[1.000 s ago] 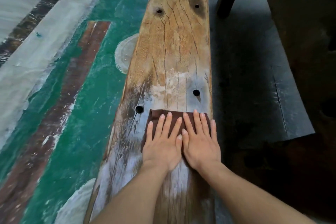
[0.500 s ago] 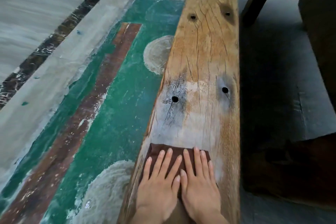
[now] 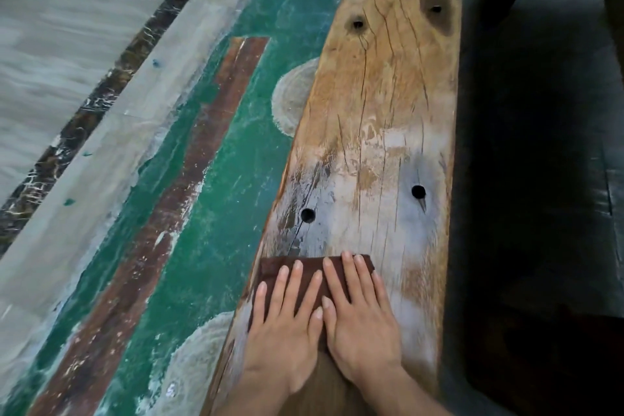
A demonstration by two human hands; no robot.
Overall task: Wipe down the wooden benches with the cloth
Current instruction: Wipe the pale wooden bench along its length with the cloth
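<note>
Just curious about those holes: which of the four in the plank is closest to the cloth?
The near left hole, just beyond the cloth; the others lie farther.

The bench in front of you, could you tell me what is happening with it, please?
A person is wiping the long wooden bench with a dark brown cloth. The left hand and right hand lie flat side by side on the cloth, fingers straight, pressing it to the bench top near its left edge. Just beyond the cloth are a pale, whitish patch and two holes.
</note>
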